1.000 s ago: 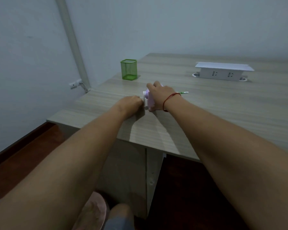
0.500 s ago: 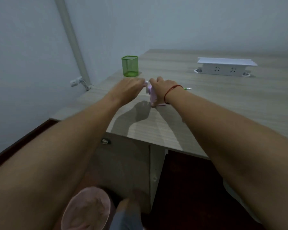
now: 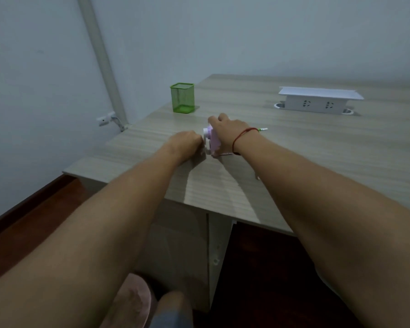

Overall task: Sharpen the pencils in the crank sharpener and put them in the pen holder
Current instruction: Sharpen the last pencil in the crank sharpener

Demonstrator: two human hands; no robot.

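Observation:
A small pink crank sharpener (image 3: 214,141) stands on the wooden table (image 3: 294,147). My right hand (image 3: 227,131) lies over its top and far side and holds it down. My left hand (image 3: 187,142) is closed at the sharpener's left end, where the crank sits; the handle itself is hidden in my fist. A pencil (image 3: 262,129) with a green end sticks out to the right behind my right wrist. The green mesh pen holder (image 3: 182,97) stands farther back to the left and looks empty.
A white socket block (image 3: 317,100) with a raised lid sits at the back right of the table. The table's front-left edge runs close under my forearms. A white pipe (image 3: 100,58) runs down the wall on the left.
My left hand went up and over beside the sharpener half a second ago and is now low at its left end again, a turn of the crank. My right hand stayed on the sharpener.

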